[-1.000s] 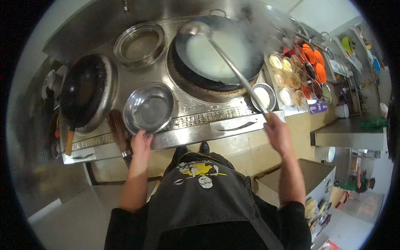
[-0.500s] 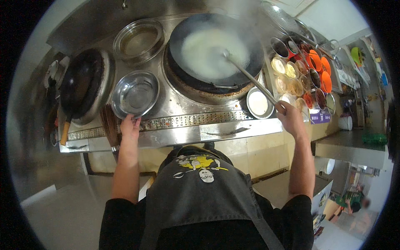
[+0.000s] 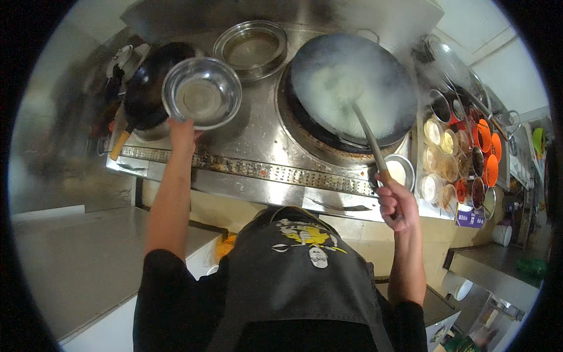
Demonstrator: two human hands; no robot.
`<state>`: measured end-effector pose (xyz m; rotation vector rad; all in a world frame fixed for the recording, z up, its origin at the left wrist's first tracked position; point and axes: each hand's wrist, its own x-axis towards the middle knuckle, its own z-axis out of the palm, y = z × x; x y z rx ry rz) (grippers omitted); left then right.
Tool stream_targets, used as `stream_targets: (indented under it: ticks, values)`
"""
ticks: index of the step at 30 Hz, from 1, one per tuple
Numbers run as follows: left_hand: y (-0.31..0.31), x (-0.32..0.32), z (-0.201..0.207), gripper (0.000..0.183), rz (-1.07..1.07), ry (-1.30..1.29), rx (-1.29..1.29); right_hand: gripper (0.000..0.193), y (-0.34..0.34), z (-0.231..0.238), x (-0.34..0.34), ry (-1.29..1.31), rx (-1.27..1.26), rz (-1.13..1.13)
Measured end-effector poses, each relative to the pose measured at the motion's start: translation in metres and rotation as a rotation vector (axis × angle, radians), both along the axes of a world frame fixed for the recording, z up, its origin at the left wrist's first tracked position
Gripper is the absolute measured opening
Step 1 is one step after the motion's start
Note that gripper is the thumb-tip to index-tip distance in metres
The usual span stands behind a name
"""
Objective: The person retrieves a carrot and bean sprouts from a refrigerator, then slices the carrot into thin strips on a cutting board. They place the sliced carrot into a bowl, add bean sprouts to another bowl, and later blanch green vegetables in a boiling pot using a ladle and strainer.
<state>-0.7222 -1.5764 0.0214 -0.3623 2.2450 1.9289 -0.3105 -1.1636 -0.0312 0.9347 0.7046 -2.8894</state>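
My left hand [image 3: 183,136] grips the near rim of a shiny steel bowl [image 3: 229,97], raised at the left of the stove and partly covering a dark wok. My right hand [image 3: 399,204] is closed round the wooden handle end of a long ladle [image 3: 368,130]. Its head dips into the large black wok [image 3: 305,91], where steam hides it. Pale, cloudy liquid steams in that wok, which sits on the burner ring. Just beyond my right hand stands a small steel bowl [image 3: 409,170] with white contents, partly hidden by the ladle.
A steel basin [image 3: 280,38] stands at the back. The dark wok [image 3: 143,97] with a wooden handle lies at far left. Several seasoning tubs [image 3: 450,141] and orange cups [image 3: 491,170] line the right side. Strainers [image 3: 454,64] lie behind them. A perforated drain strip [image 3: 264,172] runs along the front.
My left hand has lifted the steel bowl from the stove top and moved it toward the dark wok. My right hand keeps the ladle in the steaming wok. The view has shifted left.
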Motion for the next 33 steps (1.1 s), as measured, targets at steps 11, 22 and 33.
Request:
stream_targets:
  ticks: [11, 22, 33]
  values:
    - [0.108, -0.216, 0.006, 0.063, -0.294, 0.641, -0.871, 0.035, -0.105, 0.095, 0.029, -0.309, 0.871, -0.002]
    - [0.153, -0.351, -0.098, 0.059, -0.442, 0.446, -0.977, 0.033, -0.186, 0.127, 0.004, -0.565, 0.919, -0.339]
    - [0.136, -0.359, -0.121, 0.043, -0.406, -0.487, 0.166, 0.036, -0.179, 0.123, 0.01, -0.452, 0.869, -0.441]
